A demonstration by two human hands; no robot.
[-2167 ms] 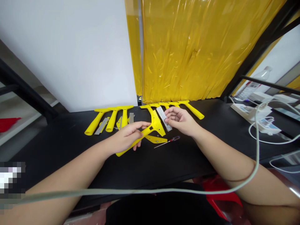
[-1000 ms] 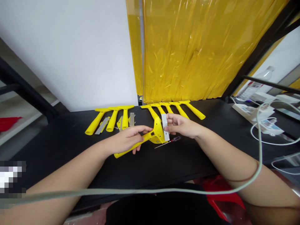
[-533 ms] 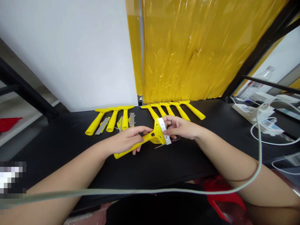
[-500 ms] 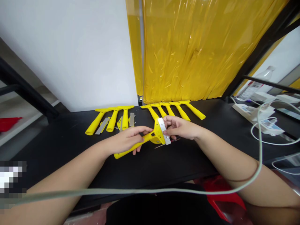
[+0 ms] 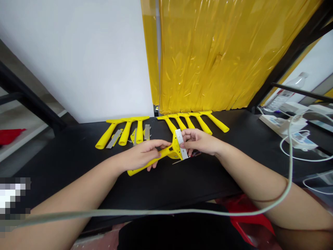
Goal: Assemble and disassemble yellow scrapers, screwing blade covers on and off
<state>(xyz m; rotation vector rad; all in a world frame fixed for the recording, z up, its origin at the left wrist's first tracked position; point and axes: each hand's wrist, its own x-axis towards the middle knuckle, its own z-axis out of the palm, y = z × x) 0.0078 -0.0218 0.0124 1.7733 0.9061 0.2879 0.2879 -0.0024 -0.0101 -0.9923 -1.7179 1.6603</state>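
Observation:
My left hand [image 5: 144,152] is closed around the handle of a yellow scraper [image 5: 148,165], its head pointing right. Pinched in the fingers of my right hand [image 5: 199,140] is a flat silver metal blade [image 5: 183,150], which lies against the front edge of the scraper's head. Part of the blade is hidden by those fingers. Below my right hand, a screwdriver [image 5: 194,154] with a dark red handle lies on the black table, its thin shaft pointing left.
Several yellow scraper handles [image 5: 217,124] lie in a row at the back right. More yellow handles [image 5: 104,137] lie at the back left, with metal blades [image 5: 114,139] beside them. A pale cable [image 5: 145,211] crosses the foreground. Power strips [image 5: 299,135] and a plastic bottle [image 5: 288,92] stand right.
The blade sits slightly closer against the scraper's head, and my right fingers have shifted a little on it. More of the screwdriver's handle shows. My left hand keeps its hold.

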